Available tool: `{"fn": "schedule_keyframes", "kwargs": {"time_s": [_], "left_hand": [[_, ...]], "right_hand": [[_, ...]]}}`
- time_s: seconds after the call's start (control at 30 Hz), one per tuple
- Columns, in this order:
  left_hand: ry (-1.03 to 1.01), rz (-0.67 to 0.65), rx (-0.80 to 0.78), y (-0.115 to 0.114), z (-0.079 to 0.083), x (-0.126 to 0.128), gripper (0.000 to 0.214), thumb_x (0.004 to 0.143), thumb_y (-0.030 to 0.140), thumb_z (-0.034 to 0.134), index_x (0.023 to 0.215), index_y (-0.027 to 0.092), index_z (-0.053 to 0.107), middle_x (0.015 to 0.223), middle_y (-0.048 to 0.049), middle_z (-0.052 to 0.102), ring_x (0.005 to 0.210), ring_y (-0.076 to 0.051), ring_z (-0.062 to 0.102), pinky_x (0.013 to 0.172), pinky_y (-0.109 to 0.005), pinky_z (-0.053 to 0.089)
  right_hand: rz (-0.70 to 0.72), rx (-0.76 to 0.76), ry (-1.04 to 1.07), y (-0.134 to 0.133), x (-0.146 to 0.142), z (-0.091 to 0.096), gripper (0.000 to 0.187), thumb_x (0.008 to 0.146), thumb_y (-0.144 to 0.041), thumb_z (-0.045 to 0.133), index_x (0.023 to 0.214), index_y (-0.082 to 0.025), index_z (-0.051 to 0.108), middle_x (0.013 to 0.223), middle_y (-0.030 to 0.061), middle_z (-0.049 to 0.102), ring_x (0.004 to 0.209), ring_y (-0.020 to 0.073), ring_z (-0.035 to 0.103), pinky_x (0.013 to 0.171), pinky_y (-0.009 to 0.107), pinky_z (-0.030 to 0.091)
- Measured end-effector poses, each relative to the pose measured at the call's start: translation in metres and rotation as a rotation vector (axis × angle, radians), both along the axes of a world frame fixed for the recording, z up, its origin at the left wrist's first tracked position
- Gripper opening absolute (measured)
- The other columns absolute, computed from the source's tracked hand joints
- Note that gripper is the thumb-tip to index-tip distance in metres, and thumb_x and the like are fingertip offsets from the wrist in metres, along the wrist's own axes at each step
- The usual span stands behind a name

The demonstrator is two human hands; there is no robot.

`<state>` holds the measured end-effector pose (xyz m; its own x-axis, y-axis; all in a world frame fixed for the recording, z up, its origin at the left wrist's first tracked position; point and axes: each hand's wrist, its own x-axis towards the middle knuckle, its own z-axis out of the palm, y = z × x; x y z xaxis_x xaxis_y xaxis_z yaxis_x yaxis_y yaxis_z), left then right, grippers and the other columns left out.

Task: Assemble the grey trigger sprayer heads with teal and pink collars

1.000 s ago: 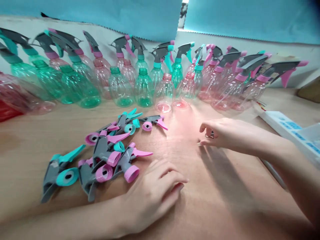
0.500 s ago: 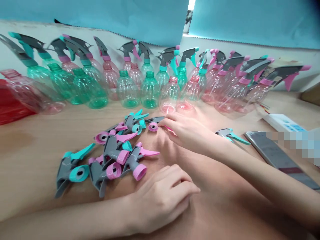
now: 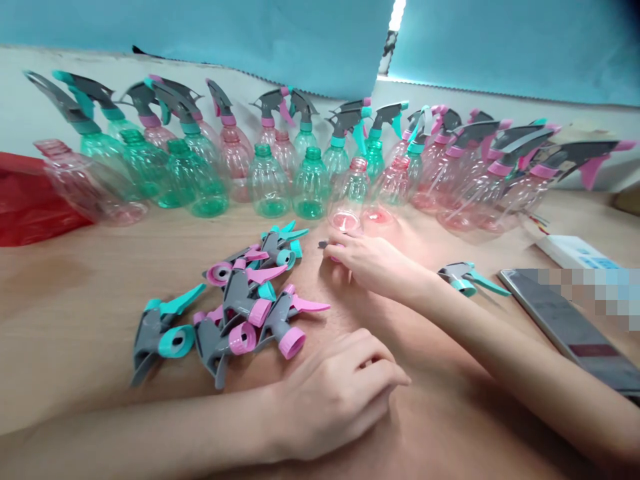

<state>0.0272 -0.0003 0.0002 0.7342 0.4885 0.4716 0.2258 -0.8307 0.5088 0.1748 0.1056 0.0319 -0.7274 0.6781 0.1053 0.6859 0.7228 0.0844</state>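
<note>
Spray head with pink collar, one piece: found under the fingers of the right hand, near the pile of spray heads and just before an uncapped pink bottle. Half a second ago its collar was shown uncovered, close against the pile; now most of the piece is covered and it has been drawn a little away — by which one unit is judged to have been singled out from the loose stock.

Spray head with teal collar, one piece: set apart beside a dark flat device, at a spot over which the right hand was held a second ago.

Right hand: fingers bent downward and drawn together, the pink collar apparently pinched among them; the exact grip is partly hidden.

Left hand: rested on the table beside the pile, fingers loosely curled and close together, little changed — whether anything is held beneath the palm cannot be told.
</note>
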Motion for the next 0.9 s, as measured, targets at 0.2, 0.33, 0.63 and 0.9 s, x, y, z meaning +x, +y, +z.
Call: {"fn": "schedule_keyframes", "kwargs": {"time_s": [0.2,0.33,0.63,0.9], "left_hand": [[0.012,0.021,-0.108,0.001,0.001,0.0,0.017,0.089,0.008,0.047,0.098,0.012,0.06,0.092,-0.0082,0.062,0.084,-0.016,0.057,0.074,-0.026,0.05],[0.048,0.045,-0.156,0.002,-0.001,-0.002,0.018,0.088,0.008,0.048,0.1,0.014,0.06,0.096,-0.0081,0.061,0.087,-0.017,0.057,0.078,-0.028,0.05],[-0.059,0.364,0.037,-0.001,0.016,-0.003,0.041,0.084,0.008,0.056,0.122,0.019,0.044,0.116,-0.0095,0.047,0.11,-0.022,0.047,0.095,-0.041,0.041],[-0.069,0.399,-0.265,0.007,0.016,-0.008,0.053,0.084,0.035,0.063,0.124,0.027,0.029,0.114,-0.0086,0.05,0.101,-0.025,0.057,0.084,-0.043,0.05]], "right_hand": [[0.001,-0.08,0.024,0.006,0.008,0.002,0.027,0.081,0.003,0.04,0.088,-0.013,0.061,0.096,0.0088,0.059,0.074,0.014,0.054,0.06,0.027,0.032],[-0.035,-0.105,0.075,-0.002,0.019,0.028,0.026,0.077,-0.001,0.045,0.087,-0.019,0.06,0.098,0.0049,0.059,0.078,0.0148,0.052,0.063,0.027,0.032],[-0.007,-0.412,0.033,-0.047,0.043,0.084,0.005,0.077,-0.022,0.054,0.081,-0.022,0.056,0.075,-0.0003,0.057,0.061,0.0111,0.045,0.051,0.024,0.025],[0.172,-0.281,-0.027,-0.059,0.034,0.079,0.014,0.081,-0.032,0.054,0.076,-0.02,0.059,0.069,0.0005,0.056,0.061,0.0154,0.046,0.054,0.029,0.031]]}}
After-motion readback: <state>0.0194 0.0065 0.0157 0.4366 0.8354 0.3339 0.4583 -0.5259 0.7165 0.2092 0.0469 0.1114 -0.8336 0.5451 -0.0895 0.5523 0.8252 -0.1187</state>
